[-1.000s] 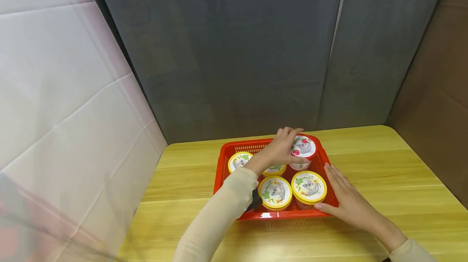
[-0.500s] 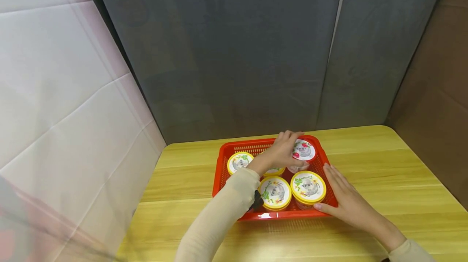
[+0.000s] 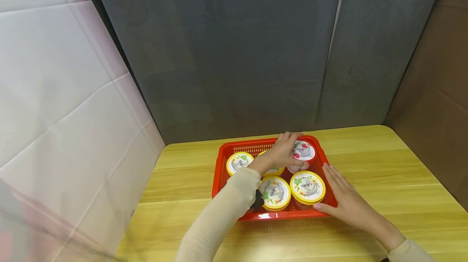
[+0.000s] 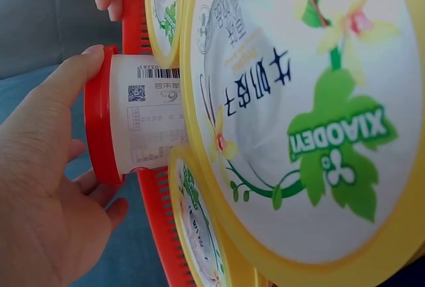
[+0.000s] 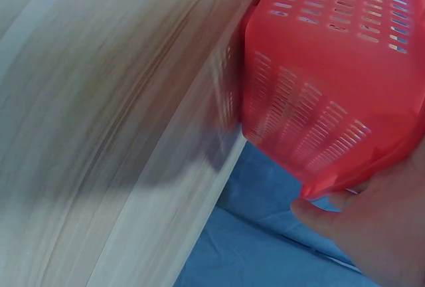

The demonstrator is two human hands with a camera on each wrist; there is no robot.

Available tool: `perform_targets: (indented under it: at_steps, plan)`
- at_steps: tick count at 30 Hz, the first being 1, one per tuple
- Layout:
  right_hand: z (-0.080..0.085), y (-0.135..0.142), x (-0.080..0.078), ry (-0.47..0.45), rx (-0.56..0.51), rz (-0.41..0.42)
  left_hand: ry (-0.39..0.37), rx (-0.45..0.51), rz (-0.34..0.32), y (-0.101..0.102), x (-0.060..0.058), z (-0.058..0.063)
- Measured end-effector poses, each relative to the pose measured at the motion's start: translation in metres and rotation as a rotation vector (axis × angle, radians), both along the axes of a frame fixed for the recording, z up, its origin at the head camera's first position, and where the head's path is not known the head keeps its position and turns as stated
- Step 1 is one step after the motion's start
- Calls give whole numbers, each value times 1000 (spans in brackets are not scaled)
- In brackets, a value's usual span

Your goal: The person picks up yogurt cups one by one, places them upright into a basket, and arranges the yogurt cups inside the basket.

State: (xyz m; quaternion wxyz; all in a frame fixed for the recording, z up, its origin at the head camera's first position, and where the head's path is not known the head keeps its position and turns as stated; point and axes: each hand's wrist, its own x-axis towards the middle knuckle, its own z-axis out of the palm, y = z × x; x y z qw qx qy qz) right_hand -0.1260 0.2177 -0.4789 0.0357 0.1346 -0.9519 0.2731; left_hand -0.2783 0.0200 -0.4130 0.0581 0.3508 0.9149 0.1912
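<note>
My left hand [image 3: 282, 153] curls round a tub with a red lid [image 3: 305, 151], in the far right corner of a red plastic basket [image 3: 281, 215]. The left wrist view shows my thumb on the lid's edge and the tub's white, printed side [image 4: 153, 114]. My right hand [image 3: 345, 202] grips the basket's near right corner, fingers along the right rim and thumb over the front rim. Several yellow-lidded tubs stand in the basket, including one beside my right thumb [image 3: 308, 187] and one left of it [image 3: 275, 193]. My left forearm hides the basket's near left part.
The basket sits on a light wooden table [image 3: 175, 209]. Dark grey panels [image 3: 237, 59] rise behind it. A white wall [image 3: 84, 99] stands on the left and a brown one [image 3: 435, 91] on the right.
My left hand and the red-lidded tub have come slightly lower and nearer since a second ago, and barely move in the last half second. My right hand stays on the basket's corner.
</note>
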Motion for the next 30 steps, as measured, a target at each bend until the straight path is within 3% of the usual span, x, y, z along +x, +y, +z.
perform_targets:
  at_steps: [12,30]
  plan:
    - [-1,0,1,-7,-3,-1,-104,22,16,3,0,-6]
    - [0,-1,2,19,-4,-1,-139,2,37,2,0,-18]
